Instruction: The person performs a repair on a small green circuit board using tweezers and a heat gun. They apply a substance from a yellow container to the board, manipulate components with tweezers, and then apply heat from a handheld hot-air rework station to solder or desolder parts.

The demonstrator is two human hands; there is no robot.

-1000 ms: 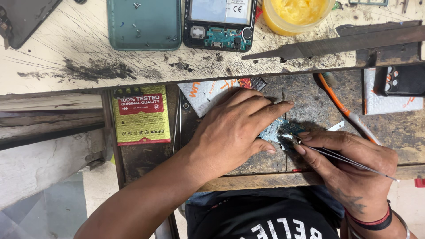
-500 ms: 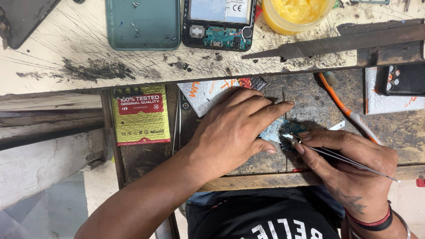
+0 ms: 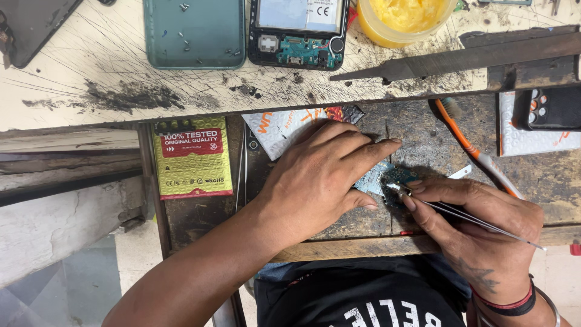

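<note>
A small blue-green circuit board (image 3: 380,177) is lying on the dark, worn lower shelf (image 3: 423,136) of the workbench, between the two hands. The left hand (image 3: 318,175) is pressing flat over its left part, fingers stretched out and closed on nothing, the index finger reaching past the board's upper edge. The right hand (image 3: 478,224) is pinching a pair of thin metal tweezers (image 3: 460,213), thumb and fingers curled round them, and the tips are touching the board's right side; whether the tips are gripping anything is too small to tell.

Just beside the right hand an orange-handled toothbrush (image 3: 475,151) is lying slantwise on the shelf. Under the left hand's fingers a white padded pouch (image 3: 278,130) is showing, and further left a yellow padded pouch with a red label (image 3: 192,158). On the scratched pale benchtop (image 3: 91,66) above are sitting a teal phone back cover (image 3: 193,31), an opened phone with its boards exposed (image 3: 298,33), a tub of yellow paste (image 3: 405,18) and a long dark metal file (image 3: 448,57). At far right a black device (image 3: 554,109) is resting on another white pouch.
</note>
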